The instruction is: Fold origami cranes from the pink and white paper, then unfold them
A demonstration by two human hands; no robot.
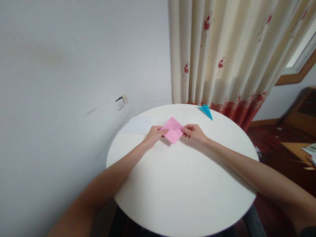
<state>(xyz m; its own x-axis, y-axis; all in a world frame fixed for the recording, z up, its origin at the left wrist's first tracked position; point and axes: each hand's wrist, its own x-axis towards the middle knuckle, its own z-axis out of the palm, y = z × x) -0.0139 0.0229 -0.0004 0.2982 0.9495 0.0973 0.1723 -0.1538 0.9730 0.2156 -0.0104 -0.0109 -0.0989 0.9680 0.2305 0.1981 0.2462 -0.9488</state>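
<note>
A square of pink paper, creased across its middle, is turned cornerwise like a diamond above the white table. Its left corner is pinched by my left hand, thumb on top. On the opposite corner, my right hand grips the paper between thumb and fingers. The fingers beneath the sheet are partly hidden. A shadow falls under the paper's lower edge, so it looks slightly raised from the tabletop.
The round white table stands against the wall. White sheets lie at its back left, and a blue paper plane at its back right. A flowered curtain hangs behind. Wall sockets are at the left.
</note>
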